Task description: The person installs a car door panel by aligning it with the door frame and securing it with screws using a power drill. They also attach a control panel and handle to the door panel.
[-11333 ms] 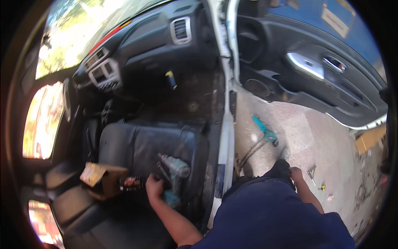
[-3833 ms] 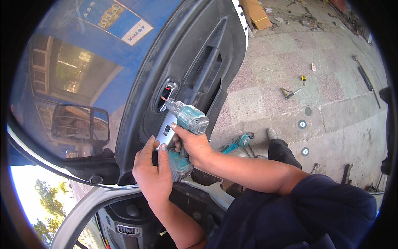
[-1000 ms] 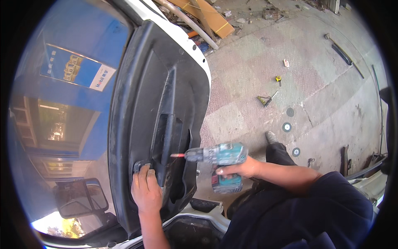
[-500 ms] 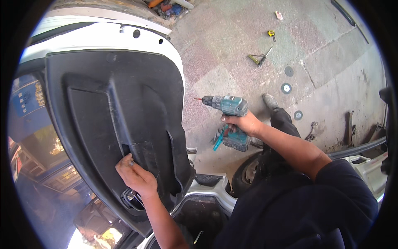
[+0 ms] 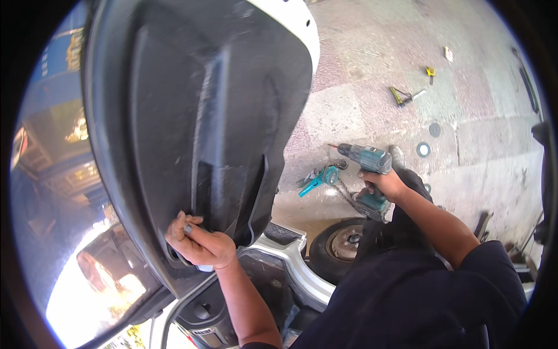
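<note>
My right hand (image 5: pixel 383 183) is wrapped round the grip of a teal and black cordless drill (image 5: pixel 366 157). A thin reddish bit sticks out of its chuck, pointing left into open air. My left hand (image 5: pixel 200 241) is closed, fingers curled, against the lower part of a black vehicle door panel (image 5: pixel 168 128). Something small and grey shows between its fingers, too small to name. That hand largely covers the inner door handle recess. Just above it, a dark opening shows in the panel.
A teal tool with a long handle (image 5: pixel 314 183) lies on the floor beside a chain. A wheel (image 5: pixel 343 244) is near my legs. Farther off lie a tape measure (image 5: pixel 430 72), a yellow-green hand tool (image 5: pixel 401 97) and round discs (image 5: pixel 423 149). The white door frame (image 5: pixel 302 273) is below.
My left hand has moved down the panel, onto the handle recess that showed before. My right hand and the drill are farther right and slightly lower in view. The whole view has shifted.
</note>
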`<state>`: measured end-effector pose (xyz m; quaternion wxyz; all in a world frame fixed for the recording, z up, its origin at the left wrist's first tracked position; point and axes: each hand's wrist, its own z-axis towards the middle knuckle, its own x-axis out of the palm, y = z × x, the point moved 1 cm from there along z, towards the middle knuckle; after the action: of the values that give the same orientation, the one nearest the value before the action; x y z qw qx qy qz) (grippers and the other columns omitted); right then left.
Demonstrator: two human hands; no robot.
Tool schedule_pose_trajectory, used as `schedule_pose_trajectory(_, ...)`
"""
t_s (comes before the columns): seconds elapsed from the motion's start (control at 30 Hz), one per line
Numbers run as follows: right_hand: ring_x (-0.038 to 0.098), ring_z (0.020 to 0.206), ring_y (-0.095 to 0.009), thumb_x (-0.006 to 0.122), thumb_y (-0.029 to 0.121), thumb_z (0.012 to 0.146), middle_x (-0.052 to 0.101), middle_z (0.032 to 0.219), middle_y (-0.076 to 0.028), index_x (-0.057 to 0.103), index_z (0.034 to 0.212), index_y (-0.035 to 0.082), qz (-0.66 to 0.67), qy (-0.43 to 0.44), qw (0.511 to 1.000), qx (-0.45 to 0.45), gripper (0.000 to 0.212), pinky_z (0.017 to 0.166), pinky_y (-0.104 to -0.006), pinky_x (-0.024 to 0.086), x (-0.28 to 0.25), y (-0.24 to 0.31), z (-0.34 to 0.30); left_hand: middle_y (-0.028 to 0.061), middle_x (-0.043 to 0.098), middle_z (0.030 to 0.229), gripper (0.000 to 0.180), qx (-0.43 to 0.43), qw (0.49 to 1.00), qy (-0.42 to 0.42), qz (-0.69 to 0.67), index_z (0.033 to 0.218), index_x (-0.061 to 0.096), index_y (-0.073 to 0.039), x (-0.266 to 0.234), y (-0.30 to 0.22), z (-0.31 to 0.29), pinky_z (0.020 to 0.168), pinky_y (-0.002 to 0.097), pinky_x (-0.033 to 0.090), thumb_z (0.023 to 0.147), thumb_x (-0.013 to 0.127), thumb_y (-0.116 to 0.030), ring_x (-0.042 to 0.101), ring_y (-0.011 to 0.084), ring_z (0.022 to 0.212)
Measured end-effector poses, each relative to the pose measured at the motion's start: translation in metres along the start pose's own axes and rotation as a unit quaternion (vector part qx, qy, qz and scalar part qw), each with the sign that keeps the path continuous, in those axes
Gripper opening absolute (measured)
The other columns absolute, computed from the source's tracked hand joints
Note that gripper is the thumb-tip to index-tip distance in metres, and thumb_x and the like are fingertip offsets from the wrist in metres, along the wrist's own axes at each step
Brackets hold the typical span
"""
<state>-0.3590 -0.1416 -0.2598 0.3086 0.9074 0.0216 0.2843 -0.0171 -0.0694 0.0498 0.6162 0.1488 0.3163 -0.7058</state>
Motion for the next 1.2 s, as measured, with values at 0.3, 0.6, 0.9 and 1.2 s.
schedule_pose_trajectory(0.3,0.057,0.059,-0.015,0.085,0.008,0.098,0.063,0.08,-0.003,0.071,0.105,0.005,-0.084,-0.016,0.996,0.005,0.016,0.063,-0.0379,0.061,0.003,0.025,-0.009,0.0157,0.064,0.106,0.031,-0.194,0.977,0.027,0.087,0.119,0.074,0.003,-0.085,-0.023,-0.115,0.084,0.0426,0.05,0.1,0.05,0.01,0.06,0.0289,0.09)
schedule_pose_trajectory(0.6,0.062,0.062,-0.017,0.083,0.008,0.099,0.067,0.081,-0.004,0.074,0.107,0.004,-0.09,-0.03,0.995,-0.026,0.012,0.056,-0.0341,0.051,0.04,-0.002,-0.054,0.0041,0.052,0.084,0.009,-0.349,0.931,-0.095,0.055,0.109,0.069,-0.001,-0.043,-0.003,-0.153,0.067,0.0376,0.04,0.105,0.073,-0.008,0.051,0.0193,0.078)
schedule_pose_trajectory(0.9,0.061,0.058,-0.017,0.083,0.014,0.099,0.066,0.078,-0.004,0.07,0.1,0.008,-0.104,-0.04,0.994,-0.012,0.014,0.056,-0.0346,0.052,0.047,-0.026,-0.082,-0.0077,0.047,0.076,0.011,-0.64,0.572,-0.254,-0.445,0.102,0.074,-0.009,-0.033,-0.011,-0.136,0.055,0.0273,0.035,0.104,0.082,-0.016,0.046,0.0075,0.065)
schedule_pose_trajectory(1.2,0.061,0.06,-0.017,0.08,0.015,0.102,0.066,0.078,-0.004,0.072,0.107,0.008,-0.123,-0.045,0.991,0.004,0.012,0.058,-0.0359,0.052,0.059,-0.022,-0.087,-0.0086,0.047,0.078,0.014,-0.633,0.397,-0.33,-0.577,0.119,0.077,-0.01,-0.027,-0.024,-0.141,0.056,0.0231,0.039,0.11,0.08,-0.019,0.048,0.0058,0.07)
